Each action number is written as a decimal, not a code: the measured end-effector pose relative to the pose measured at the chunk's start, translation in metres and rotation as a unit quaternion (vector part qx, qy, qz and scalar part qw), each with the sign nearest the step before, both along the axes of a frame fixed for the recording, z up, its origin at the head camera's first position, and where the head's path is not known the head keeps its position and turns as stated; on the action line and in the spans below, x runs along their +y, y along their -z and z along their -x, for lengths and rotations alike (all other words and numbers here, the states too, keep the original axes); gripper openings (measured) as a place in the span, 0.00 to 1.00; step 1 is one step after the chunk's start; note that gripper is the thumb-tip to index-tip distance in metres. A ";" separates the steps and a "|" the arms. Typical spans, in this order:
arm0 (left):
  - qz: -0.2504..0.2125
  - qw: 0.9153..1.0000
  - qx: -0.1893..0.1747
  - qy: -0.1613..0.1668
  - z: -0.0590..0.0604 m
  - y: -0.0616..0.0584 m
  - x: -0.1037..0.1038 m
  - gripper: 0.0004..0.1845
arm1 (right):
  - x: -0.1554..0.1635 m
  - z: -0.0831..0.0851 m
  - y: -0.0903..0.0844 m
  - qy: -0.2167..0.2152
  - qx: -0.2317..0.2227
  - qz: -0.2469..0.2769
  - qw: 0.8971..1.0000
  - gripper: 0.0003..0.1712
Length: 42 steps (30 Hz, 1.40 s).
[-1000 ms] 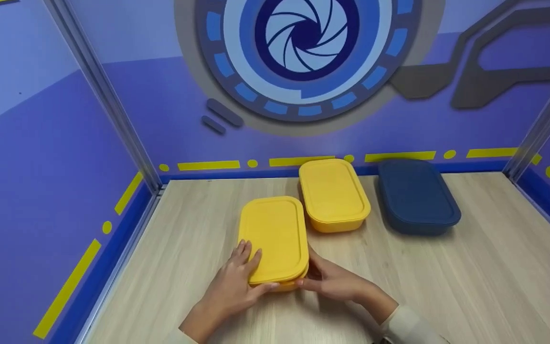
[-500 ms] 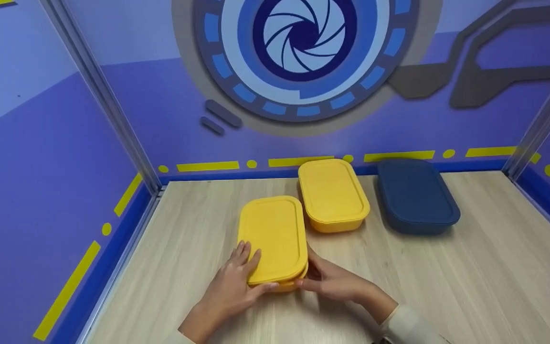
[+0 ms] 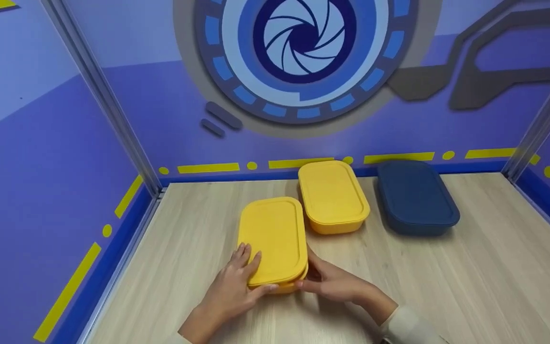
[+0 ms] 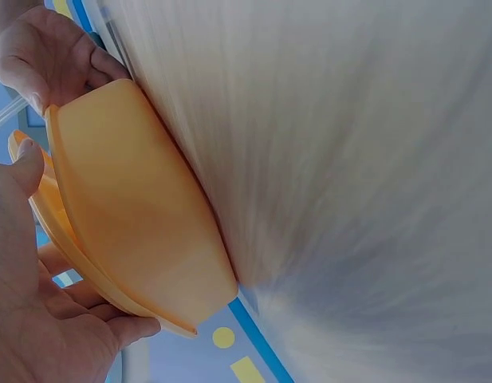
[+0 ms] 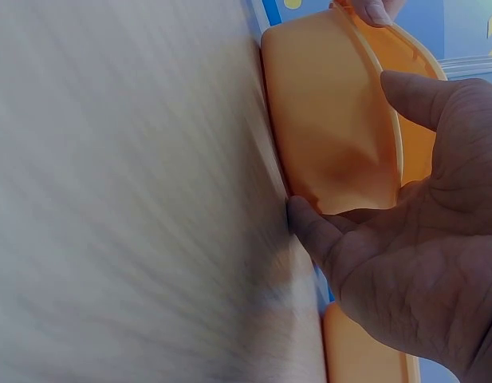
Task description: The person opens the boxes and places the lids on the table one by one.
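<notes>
In front of me a yellow food container (image 4: 142, 199) sits on the table with its yellow lid (image 3: 275, 239) on top. At the near right corner the lid stands a little off the rim, and the left wrist view shows this gap. My left hand (image 3: 229, 284) holds the lid by its left side, fingers on the top and edge, thumb at the near edge. My right hand (image 3: 337, 282) grips the container's right side. Its thumb is at the near rim, and its fingers reach along the side wall near the table in the right wrist view. The container's inside is hidden.
Just behind to the right stands a second yellow container (image 3: 334, 196), its lid on. Farther right is a dark blue lidded container (image 3: 418, 196). Patterned panels (image 3: 136, 105) wall in the wooden table (image 3: 447, 286) at the back and both sides.
</notes>
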<state>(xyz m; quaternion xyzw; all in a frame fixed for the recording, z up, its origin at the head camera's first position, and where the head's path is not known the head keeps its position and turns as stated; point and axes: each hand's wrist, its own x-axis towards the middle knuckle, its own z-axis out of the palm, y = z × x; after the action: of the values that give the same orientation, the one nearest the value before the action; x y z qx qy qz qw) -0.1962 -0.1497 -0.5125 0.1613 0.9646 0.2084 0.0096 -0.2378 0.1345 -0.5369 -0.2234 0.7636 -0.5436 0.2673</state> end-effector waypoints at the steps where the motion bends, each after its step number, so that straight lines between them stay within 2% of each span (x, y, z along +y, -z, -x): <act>1: 0.001 1.000 0.001 0.000 -0.001 0.000 0.000 0.53 | 0.000 0.000 0.000 0.000 0.000 0.000 1.000 0.60; 12: 0.005 1.000 0.014 0.002 -0.003 0.002 0.000 0.53 | 0.000 -0.002 -0.002 -0.005 0.007 0.006 1.000 0.60; 16: 0.002 1.000 0.023 0.011 -0.003 0.003 -0.001 0.52 | 0.000 -0.002 -0.001 -0.008 0.006 0.003 1.000 0.60; 26: -0.002 1.000 0.009 0.007 -0.003 -0.001 -0.001 0.52 | 0.000 -0.001 -0.002 -0.003 0.001 -0.005 1.000 0.60; 32: 0.007 1.000 0.019 0.007 -0.003 -0.001 -0.002 0.52 | 0.000 -0.002 -0.002 -0.005 0.006 -0.001 1.000 0.59; 42: 0.011 0.998 0.054 0.009 -0.004 0.003 -0.007 0.49 | 0.002 -0.003 -0.006 0.010 0.014 -0.025 1.000 0.60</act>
<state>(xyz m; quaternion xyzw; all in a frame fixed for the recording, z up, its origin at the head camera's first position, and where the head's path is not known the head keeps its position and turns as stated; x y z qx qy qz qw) -0.1919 -0.1568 -0.5153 0.1813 0.9643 0.1889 -0.0392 -0.2352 0.1370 -0.5306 -0.2160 0.7830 -0.5238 0.2567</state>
